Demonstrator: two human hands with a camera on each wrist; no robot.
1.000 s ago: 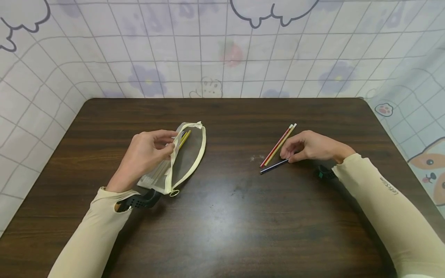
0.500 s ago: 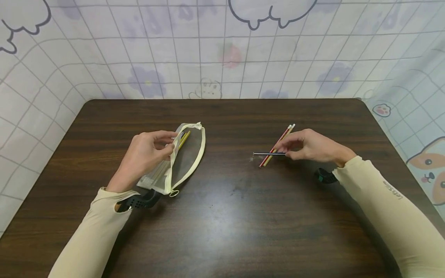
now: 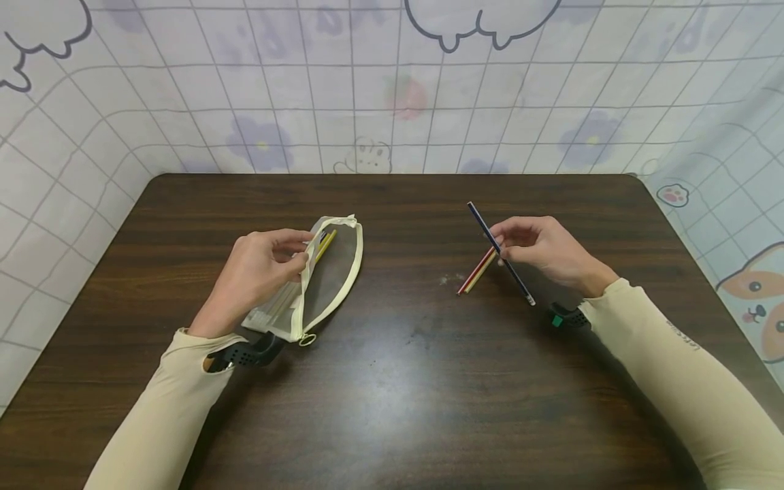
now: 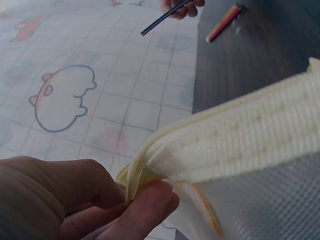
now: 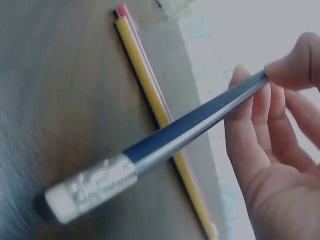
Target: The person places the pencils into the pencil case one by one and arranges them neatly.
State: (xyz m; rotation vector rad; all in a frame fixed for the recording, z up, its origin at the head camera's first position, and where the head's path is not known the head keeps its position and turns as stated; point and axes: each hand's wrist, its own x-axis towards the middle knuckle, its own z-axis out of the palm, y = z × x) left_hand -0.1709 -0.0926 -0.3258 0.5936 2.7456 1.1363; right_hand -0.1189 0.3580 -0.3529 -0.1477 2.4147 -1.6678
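My left hand [image 3: 257, 275] pinches the cream zip edge of a see-through mesh pencil pouch [image 3: 331, 320], whose mouth gapes toward the right. Yellow and dark pencils [image 3: 327, 245] lie inside it, partly hidden by the hand. In the left wrist view the thumb and finger grip the zip band [image 4: 240, 135]. Between thumb and fingertips, my right hand [image 3: 545, 250] holds a dark blue pencil [image 3: 517, 280] tilted above the table, its white eraser end toward me. Under it a red pencil [image 3: 471, 278] and a yellow pencil [image 3: 484, 272] lie side by side, their far ends hidden by the hand.
The dark wooden table [image 3: 380, 395] runs back to a wall covered with white grid-patterned cloth [image 3: 331, 88]. A ring-shaped zip pull [image 3: 307, 339] hangs at the pouch's near corner. Black wrist straps [image 3: 251, 352] sit on both wrists.
My right hand has lifted the dark blue pencil off the table and turned it, so it slants across above the red and yellow ones. The left hand and pouch stay put.
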